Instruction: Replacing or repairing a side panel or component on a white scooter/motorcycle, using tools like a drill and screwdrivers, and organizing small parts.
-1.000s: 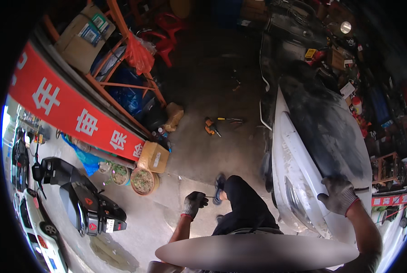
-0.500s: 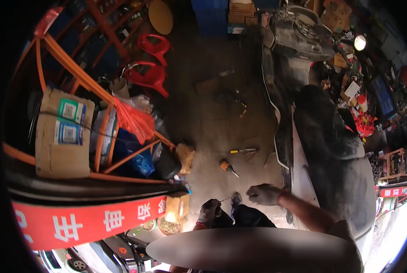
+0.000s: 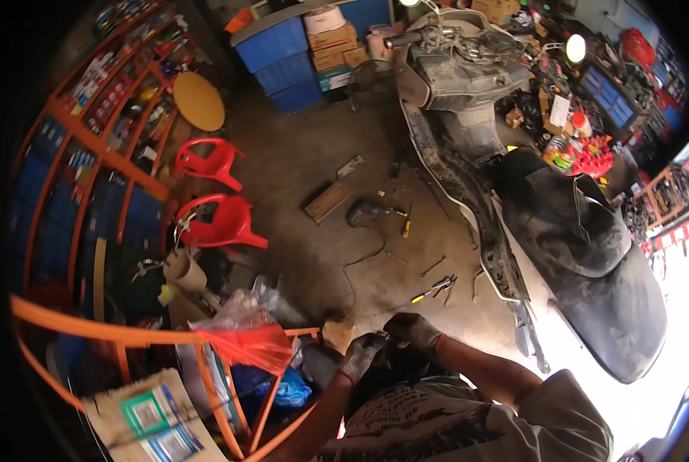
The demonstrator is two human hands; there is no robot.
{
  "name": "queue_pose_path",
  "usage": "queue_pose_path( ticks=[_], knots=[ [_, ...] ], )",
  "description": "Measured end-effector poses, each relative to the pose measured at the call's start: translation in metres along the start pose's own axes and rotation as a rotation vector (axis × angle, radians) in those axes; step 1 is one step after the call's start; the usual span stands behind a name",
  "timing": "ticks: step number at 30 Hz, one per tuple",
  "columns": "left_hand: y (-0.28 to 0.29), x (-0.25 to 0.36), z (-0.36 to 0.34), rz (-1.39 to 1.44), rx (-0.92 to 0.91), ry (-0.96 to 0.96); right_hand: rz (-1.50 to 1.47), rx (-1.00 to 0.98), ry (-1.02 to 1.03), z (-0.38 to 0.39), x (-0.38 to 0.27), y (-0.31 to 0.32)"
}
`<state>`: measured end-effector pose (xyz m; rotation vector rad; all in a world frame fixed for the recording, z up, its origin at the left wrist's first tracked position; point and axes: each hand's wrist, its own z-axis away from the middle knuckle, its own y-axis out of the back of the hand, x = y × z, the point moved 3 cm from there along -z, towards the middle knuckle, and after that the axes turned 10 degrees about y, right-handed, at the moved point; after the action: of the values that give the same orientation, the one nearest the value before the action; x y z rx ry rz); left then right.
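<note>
Both gloved hands meet low in the view, just above the person's chest. The left hand (image 3: 360, 356) has its fingers curled in toward the right hand (image 3: 412, 329), whose fingers bend down over the same spot – the two touch or nearly touch. Something small and dark sits between the fingers, but what it is, and whether either hand truly grips it, cannot be told.

Just beyond the right fingers, on the floor (image 3: 313, 162), lie pliers (image 3: 443, 286) and a yellow-handled screwdriver (image 3: 421, 296), close together. Farther out from the fingers is a drill (image 3: 366, 212) with its cord running back toward the hands, and beside it a wood block (image 3: 326, 202).

To the right of the fingers stands a scooter (image 3: 575, 231), its dark body stripped of panels and its frame rail nearest the hands. To the left of the fingers is an orange rack (image 3: 229, 362) – a red bag (image 3: 236, 343) hangs on it – and past that two red chairs (image 3: 217, 223).
</note>
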<state>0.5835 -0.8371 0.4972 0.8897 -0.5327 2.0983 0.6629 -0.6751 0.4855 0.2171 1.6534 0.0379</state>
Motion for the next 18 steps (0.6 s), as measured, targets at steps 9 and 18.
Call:
queue_pose_path(
  ticks=[9,18],
  knots=[
    [0.053,0.105,-0.111,-0.123,-0.147,0.096,-0.453,0.620,-0.465,-0.102,0.021,0.052],
    [0.118,0.191,-0.258,-0.238,-0.220,0.138,-0.294,0.546,-0.567,-0.227,0.105,0.124]
  ],
)
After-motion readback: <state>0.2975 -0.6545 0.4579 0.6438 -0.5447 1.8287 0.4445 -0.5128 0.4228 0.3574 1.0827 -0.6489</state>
